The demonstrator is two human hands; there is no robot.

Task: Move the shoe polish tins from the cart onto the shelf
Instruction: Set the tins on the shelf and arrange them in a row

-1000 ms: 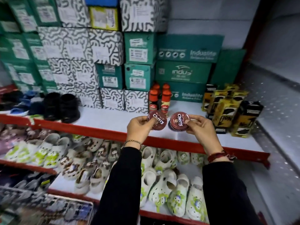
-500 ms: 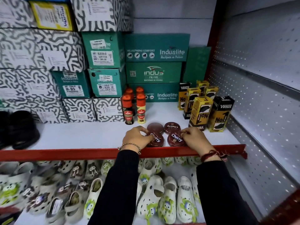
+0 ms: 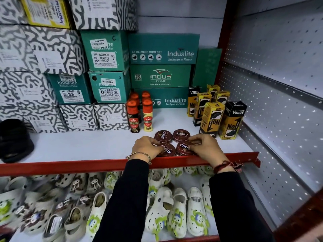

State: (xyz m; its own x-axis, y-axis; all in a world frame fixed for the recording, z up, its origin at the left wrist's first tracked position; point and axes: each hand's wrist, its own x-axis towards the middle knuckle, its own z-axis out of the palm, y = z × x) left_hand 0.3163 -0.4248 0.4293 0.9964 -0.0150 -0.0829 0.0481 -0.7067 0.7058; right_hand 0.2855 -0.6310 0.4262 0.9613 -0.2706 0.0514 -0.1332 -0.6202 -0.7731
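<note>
Shoe polish tins (image 3: 172, 143) lie flat on our white shelf (image 3: 83, 145). Our left hand (image 3: 146, 148) grips the seven o'clock tin (image 3: 167, 150); our right hand (image 3: 205, 148) pinches the five o'clock tin (image 3: 183, 147). Perforated wall (image 3: 279, 84) at three o'clock.

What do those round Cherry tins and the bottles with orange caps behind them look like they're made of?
Cherry tins: probably thin painted metal, glossy maroon, with light glinting off the lids' raised rims. Bottles: likely plastic; the orange caps look smooth and moulded, the bodies are mostly covered by printed labels, so glass cannot be ruled out.
</note>
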